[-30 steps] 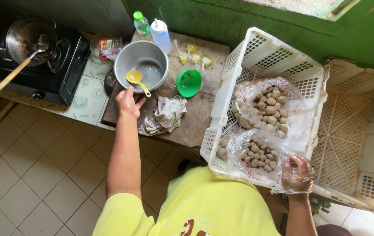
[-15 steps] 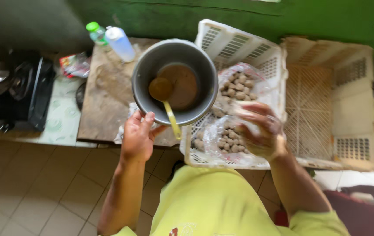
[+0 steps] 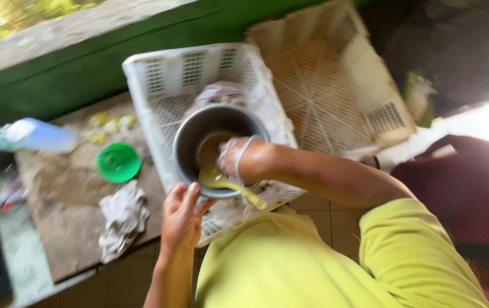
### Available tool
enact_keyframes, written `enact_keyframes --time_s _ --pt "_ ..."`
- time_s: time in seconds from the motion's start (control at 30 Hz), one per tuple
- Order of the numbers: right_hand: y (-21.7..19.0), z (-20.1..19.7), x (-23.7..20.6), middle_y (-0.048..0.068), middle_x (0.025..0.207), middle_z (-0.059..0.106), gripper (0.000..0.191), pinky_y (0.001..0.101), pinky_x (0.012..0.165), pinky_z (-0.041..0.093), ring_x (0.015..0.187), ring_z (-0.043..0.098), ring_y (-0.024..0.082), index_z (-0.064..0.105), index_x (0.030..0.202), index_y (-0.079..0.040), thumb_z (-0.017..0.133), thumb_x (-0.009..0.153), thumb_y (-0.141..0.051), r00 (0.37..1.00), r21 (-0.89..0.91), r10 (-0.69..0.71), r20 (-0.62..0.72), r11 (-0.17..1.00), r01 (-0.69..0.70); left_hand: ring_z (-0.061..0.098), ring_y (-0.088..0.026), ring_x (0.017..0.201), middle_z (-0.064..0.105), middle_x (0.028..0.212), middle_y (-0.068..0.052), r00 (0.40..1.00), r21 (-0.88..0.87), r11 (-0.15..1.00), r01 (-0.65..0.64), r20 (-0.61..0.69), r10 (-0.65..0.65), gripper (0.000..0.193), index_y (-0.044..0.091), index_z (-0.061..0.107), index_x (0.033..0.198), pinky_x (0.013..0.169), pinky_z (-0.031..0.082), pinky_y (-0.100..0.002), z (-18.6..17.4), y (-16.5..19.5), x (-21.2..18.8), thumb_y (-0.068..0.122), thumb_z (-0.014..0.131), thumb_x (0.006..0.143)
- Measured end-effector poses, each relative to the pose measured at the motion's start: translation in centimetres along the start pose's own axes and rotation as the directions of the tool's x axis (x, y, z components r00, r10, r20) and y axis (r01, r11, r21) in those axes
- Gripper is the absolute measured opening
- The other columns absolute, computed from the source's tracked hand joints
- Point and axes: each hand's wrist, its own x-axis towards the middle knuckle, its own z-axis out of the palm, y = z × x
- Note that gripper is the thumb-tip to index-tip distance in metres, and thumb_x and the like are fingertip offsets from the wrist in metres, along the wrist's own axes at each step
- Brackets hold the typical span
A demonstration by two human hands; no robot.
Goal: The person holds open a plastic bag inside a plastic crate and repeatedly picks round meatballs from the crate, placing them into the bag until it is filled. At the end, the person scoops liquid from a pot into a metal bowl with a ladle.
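You've got your left hand point(image 3: 180, 212) gripping the metal pot's point(image 3: 217, 147) rim over the white crate point(image 3: 198, 85), right hand point(image 3: 234, 157) dipping inside it, fingers hidden, so keep it level.

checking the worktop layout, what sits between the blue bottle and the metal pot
In the head view, a green round lid lies on the brown worktop between the blue bottle and the metal pot.
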Motion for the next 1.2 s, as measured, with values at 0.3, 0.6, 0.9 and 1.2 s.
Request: enact_keyframes --time_s 0.3,0.6,0.9,1.2 --pt "0.4 4.2 -6.1 0.021 0.096 0.072 0.026 0.0482 0.078 0.058 0.090 0.070 0.038 0.077 0.093 -0.006 0.070 0.084 -0.030 0.977 0.218 0.205 0.054 0.953 -0.212 0.069 -0.018 0.097 0.070 0.107 -0.009 0.995 0.071 0.994 0.089 0.032 -0.091 0.008 0.003 0.059 0.106 0.094 0.059 -0.052 2.9 -2.1 0.0 0.006 0.052 0.105" --pt "0.1 4.2 -10.9 0.015 0.097 0.075 0.020 0.0460 0.085 0.057 0.094 0.071 0.036 0.075 0.097 -0.006 0.064 0.092 -0.022 0.964 0.364 0.252 -0.085 0.909 -0.205 0.070 -0.020 0.099 0.070 0.109 -0.011 0.978 0.063 0.988 0.142 0.143 -0.150 0.006 0.003 0.058 0.108 0.092 0.058 -0.052 4.8 -4.2 0.2 0.003 0.052 0.105" --pt "5.3 1.6 -13.1 0.007 0.117 0.070 0.017 0.0371 0.103 0.056 0.113 0.066 0.020 0.069 0.119 -0.005 0.071 0.101 -0.005 0.585 0.740 0.463 -0.666 0.508 0.440 0.071 -0.022 0.102 0.070 0.112 -0.013 0.997 -0.120 0.992 -0.043 0.065 0.051 0.015 -0.001 0.058 0.119 0.096 0.058 -0.050 0.2 1.6 -4.8 0.007 0.050 0.108" --pt "10.9 7.2 4.7 0.016 0.114 0.075 0.022 0.0446 0.089 0.056 0.103 0.070 0.037 0.073 0.114 -0.014 0.069 0.097 -0.027 0.914 0.328 0.254 -0.315 0.933 -0.146 0.071 -0.019 0.100 0.069 0.114 -0.011 0.899 -0.108 0.939 -0.327 -0.342 0.274 0.027 -0.002 0.057 0.125 0.087 0.063 -0.045 -4.1 3.7 -13.1 0.011 0.053 0.102"
